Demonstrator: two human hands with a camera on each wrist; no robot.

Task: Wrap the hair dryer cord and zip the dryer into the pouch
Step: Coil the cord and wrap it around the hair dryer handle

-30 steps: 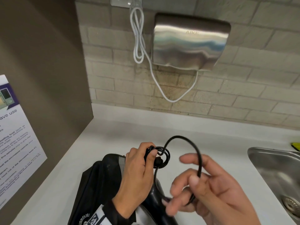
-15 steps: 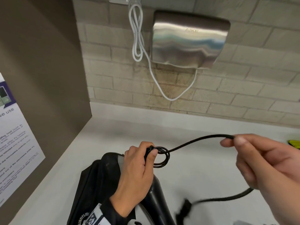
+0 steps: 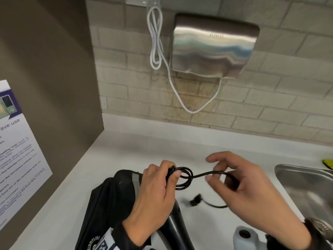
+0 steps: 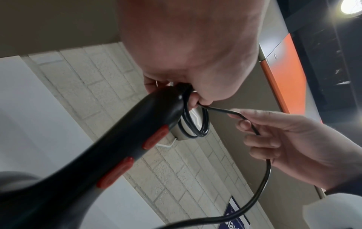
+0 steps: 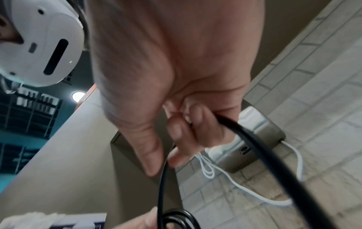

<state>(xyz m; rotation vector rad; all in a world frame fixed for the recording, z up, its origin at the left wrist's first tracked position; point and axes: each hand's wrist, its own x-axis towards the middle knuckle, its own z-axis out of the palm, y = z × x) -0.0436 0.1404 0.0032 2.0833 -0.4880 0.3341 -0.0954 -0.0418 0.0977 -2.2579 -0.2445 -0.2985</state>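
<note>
My left hand (image 3: pixel 158 186) grips the end of the black hair dryer's handle (image 4: pixel 125 139), which has red buttons, and pins small loops of the black cord (image 3: pixel 185 178) against it. A stretch of the cord runs right to my right hand (image 3: pixel 239 188), whose curled fingers (image 4: pixel 254 133) hold it a short way from the loops. The cord's free end with the plug (image 3: pixel 195 202) dangles blurred below, over the counter. The black pouch (image 3: pixel 108 204) lies on the counter under my left forearm. The dryer body (image 3: pixel 175 226) shows below my left wrist.
A steel sink (image 3: pixel 306 188) is set in the white counter (image 3: pixel 144 152) at the right. On the brick wall hangs a metal hand dryer (image 3: pixel 214 46) with a white cable (image 3: pixel 156 37). A brown side panel with a notice (image 3: pixel 16 150) stands at the left.
My right hand, which had pulled the cord out to the right, has come back in toward the left hand. The plug end has swung up closer under the loops.
</note>
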